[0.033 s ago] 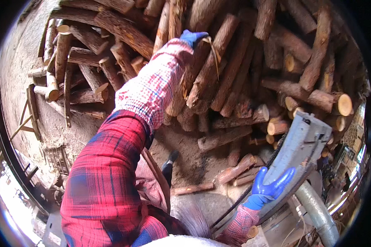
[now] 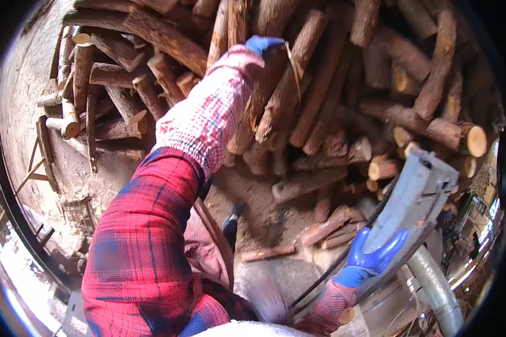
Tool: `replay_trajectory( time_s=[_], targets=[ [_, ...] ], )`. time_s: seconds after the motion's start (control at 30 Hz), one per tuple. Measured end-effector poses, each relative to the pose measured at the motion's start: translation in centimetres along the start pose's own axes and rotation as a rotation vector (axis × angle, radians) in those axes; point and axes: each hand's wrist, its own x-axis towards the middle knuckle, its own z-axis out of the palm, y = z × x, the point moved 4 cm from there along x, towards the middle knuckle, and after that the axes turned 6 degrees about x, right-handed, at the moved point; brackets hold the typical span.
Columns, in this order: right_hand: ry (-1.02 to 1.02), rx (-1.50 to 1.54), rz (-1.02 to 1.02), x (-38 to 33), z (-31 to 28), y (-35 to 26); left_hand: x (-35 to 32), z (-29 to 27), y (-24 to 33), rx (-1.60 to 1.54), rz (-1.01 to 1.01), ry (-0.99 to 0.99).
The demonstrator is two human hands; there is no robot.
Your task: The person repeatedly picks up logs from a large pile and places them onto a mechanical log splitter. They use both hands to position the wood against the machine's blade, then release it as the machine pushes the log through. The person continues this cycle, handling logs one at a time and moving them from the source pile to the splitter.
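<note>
My left hand (image 2: 262, 45), in a blue glove, reaches far forward into the pile of cut logs. It is closed over the upper part of a brown log (image 2: 269, 84); its fingertips are hidden. A thin pale strip of bark (image 2: 294, 63) dangles just right of that hand. Beside it leans another rough log (image 2: 287, 92). My right hand (image 2: 371, 259), also blue-gloved, lies with fingers spread on a long grey metal trough-like machine part (image 2: 413, 194) at the lower right.
Bark-covered logs (image 2: 166, 42) fill the far side, stacked at many angles. Short pieces (image 2: 326, 224) lie on the dusty ground near the machine. A round metal pipe (image 2: 436, 292) runs beside the grey part. At the left edge stands a dark curved frame (image 2: 17, 208).
The view has shifted slightly, so the grey machine part and right-side logs appear a little further right. Both hands keep their places on the log and the machine part.
</note>
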Motion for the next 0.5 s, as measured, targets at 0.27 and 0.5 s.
replay_trajectory(
  time_s=[0.27, 0.5],
  targets=[
    [-0.157, 1.117, -0.01, -2.7, 5.6, -15.2, -4.2, -0.4, 1.4, -0.334, -0.061, -0.052],
    [-1.155, 2.446, 1.773, -14.8, 20.2, -31.1, -31.8, -0.8, 19.8, -0.199, -0.249, 0.108]
  ],
)
